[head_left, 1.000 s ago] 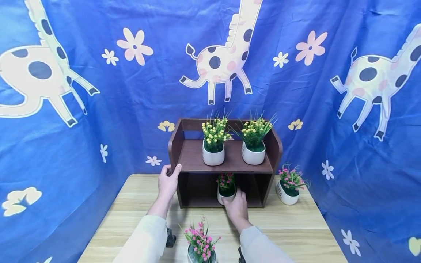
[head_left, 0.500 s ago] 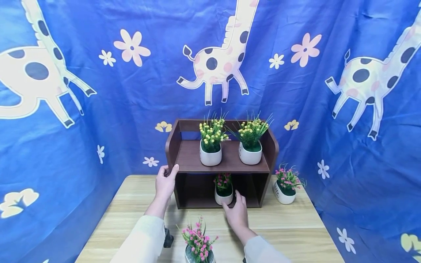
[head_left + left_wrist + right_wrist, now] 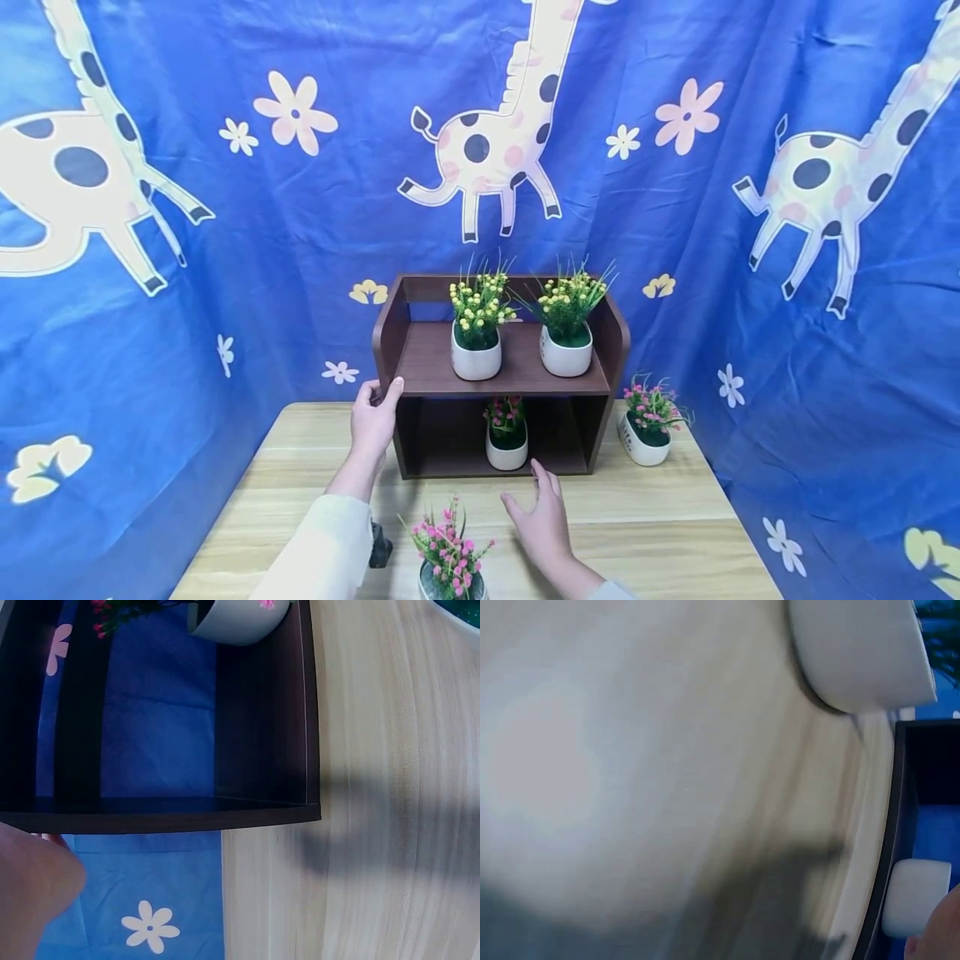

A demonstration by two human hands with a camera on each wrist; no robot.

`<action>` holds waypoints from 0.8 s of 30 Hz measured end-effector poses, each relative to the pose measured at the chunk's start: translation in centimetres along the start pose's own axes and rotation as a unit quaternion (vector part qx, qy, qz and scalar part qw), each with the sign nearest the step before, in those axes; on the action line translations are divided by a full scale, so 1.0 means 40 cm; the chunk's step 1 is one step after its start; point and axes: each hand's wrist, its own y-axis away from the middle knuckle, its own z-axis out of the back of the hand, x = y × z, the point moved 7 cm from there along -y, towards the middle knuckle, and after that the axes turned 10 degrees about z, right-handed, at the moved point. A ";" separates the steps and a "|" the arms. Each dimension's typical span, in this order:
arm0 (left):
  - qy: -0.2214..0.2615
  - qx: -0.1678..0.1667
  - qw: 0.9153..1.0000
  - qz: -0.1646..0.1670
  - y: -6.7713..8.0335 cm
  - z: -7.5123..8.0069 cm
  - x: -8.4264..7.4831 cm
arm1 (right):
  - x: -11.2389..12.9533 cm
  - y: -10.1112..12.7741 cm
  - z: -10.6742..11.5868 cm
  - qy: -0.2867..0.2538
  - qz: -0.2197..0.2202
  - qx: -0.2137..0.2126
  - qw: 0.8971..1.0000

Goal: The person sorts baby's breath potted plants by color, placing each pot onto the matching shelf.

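A dark brown two-level shelf (image 3: 427,367) stands at the back of the wooden table (image 3: 660,508). Two white pots of yellow flowers (image 3: 476,354) (image 3: 566,350) sit on its upper board. A white pot of pink flowers (image 3: 507,446) stands in the lower compartment. My left hand (image 3: 375,417) grips the shelf's left side panel, thumb on the front edge. My right hand (image 3: 540,517) hovers open over the table just in front of the lower compartment, holding nothing. The left wrist view shows the shelf's inside (image 3: 262,735) and that pot's base (image 3: 240,619).
Another pink-flower pot (image 3: 645,433) stands on the table right of the shelf. A third pink-flower pot (image 3: 450,562) is at the near edge between my arms. A blue giraffe-print cloth (image 3: 225,250) hangs behind and at both sides. The right wrist view shows a white pot (image 3: 859,652) on blurred tabletop.
My right hand has let go of the pink-flower pot in the lower compartment and drawn back toward me, fingers spread. The left hand has stayed on the shelf's side.
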 end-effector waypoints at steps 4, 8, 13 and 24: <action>-0.001 -0.001 1.000 0.001 -0.007 0.002 0.002 | 0.004 0.038 0.015 0.004 0.017 0.007 1.000; -0.002 0.004 1.000 0.000 -0.011 0.000 0.003 | 0.002 0.073 0.021 0.015 0.023 0.021 0.999; -0.002 0.006 1.000 -0.003 -0.014 -0.003 0.005 | 0.007 0.117 0.019 0.029 0.043 0.037 0.998; 0.006 0.004 1.000 0.001 -0.009 -0.001 0.003 | 0.017 0.219 -0.027 -0.032 0.148 0.108 0.983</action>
